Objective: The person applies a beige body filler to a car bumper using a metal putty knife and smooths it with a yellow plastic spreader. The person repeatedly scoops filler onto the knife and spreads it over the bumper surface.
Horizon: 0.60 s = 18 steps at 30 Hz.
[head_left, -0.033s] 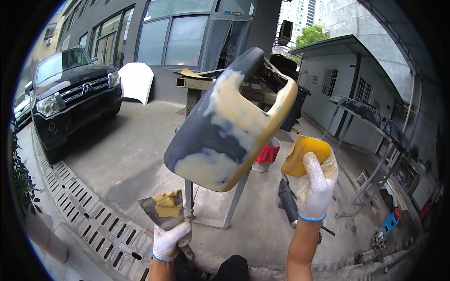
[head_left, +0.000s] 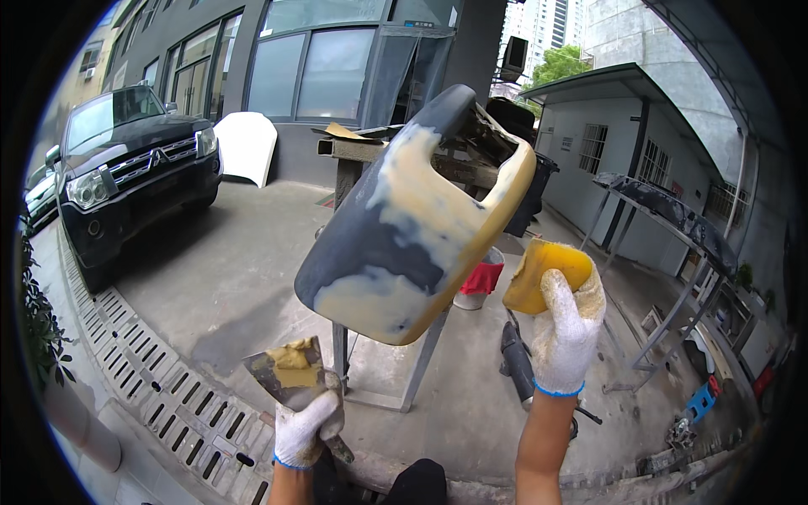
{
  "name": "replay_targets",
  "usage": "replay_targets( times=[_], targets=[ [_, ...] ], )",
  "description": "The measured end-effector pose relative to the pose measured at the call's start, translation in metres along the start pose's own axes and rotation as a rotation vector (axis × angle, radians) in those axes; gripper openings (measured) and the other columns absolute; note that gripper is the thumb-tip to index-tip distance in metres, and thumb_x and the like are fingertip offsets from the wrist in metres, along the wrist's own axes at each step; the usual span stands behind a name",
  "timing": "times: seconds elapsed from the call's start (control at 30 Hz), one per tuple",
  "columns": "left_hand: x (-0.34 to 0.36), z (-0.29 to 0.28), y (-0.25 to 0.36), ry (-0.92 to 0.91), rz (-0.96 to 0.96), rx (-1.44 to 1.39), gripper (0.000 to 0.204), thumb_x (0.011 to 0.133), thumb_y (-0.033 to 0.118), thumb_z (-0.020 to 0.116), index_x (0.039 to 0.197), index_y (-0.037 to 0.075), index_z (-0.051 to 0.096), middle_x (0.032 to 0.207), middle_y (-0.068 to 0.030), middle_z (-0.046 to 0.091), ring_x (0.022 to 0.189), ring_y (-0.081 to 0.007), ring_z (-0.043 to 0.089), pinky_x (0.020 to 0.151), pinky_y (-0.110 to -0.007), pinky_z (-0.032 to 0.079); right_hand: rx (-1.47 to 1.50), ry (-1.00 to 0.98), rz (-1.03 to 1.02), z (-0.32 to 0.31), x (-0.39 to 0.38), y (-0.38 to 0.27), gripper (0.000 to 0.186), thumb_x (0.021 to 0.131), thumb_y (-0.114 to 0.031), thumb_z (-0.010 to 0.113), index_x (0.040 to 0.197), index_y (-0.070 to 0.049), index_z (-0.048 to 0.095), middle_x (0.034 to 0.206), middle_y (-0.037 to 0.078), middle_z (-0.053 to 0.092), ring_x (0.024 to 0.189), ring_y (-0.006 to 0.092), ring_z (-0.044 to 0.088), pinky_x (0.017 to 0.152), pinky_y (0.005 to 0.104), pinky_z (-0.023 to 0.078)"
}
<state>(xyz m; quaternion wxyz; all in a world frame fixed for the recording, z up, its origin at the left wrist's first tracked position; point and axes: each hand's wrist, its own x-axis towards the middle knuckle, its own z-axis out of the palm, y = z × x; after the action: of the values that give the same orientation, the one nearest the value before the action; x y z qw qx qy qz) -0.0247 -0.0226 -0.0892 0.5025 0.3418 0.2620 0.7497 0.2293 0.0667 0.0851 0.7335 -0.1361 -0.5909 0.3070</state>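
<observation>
My left hand (head_left: 305,431), in a white knit glove, grips a putty knife whose wide metal blade (head_left: 268,380) carries a mound of yellowish putty (head_left: 295,362). My right hand (head_left: 571,337), gloved and stained with putty, pinches a flexible yellow spreader (head_left: 539,273) between thumb and fingers. Between and beyond both hands, a curved dark car body panel (head_left: 353,240) rests tilted on a metal stand. Beige filler patches (head_left: 370,301) and a yellowish band along its right edge cover part of it; an opening shows near its top. Neither tool touches the panel.
Stand legs (head_left: 421,362) reach the concrete floor. A black power tool (head_left: 515,362) lies near my right forearm, and a bucket with red cloth (head_left: 481,282) stands behind the panel. A dark SUV (head_left: 135,168) is parked left; another panel rests on a rack (head_left: 640,244) right.
The putty knife has turned slightly, its blade shifting left and a little up. The yellow spreader has moved slightly up and left. The panel stays put.
</observation>
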Motion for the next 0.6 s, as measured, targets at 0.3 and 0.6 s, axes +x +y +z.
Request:
replay_targets(
  times=[0.3, 0.6],
  targets=[
    [0.029, 0.033, 0.028, 0.017, 0.225, -0.114, 0.055, 0.083, 0.013, 0.063, 0.13, -0.007, 0.042, 0.142, -0.0295, 0.04, 0.129, -0.0436, 0.044, 0.096, -0.052, 0.048, -0.182, -0.044, -0.049, 0.025, -0.001, -0.008, 0.029, 0.089, -0.001, 0.06, 0.118, 0.003, 0.058, 0.11, 0.011, 0.064, 0.1, 0.017, 0.062, 0.093, 0.0304, 0.049],
    [0.05, 0.04, 0.013, -0.13, 0.249, -0.335, 0.045, 0.084, 0.009, 0.062, 0.124, -0.003, 0.048, 0.121, -0.0181, 0.055, 0.12, -0.0377, 0.051, 0.093, -0.05, 0.049, -0.374, -0.054, -0.136, 0.042, -0.007, -0.021, 0.024, 0.092, 0.001, 0.059, 0.116, 0.003, 0.061, 0.105, 0.008, 0.066, 0.095, 0.0119, 0.063, 0.083, 0.0241, 0.052]
  ],
)
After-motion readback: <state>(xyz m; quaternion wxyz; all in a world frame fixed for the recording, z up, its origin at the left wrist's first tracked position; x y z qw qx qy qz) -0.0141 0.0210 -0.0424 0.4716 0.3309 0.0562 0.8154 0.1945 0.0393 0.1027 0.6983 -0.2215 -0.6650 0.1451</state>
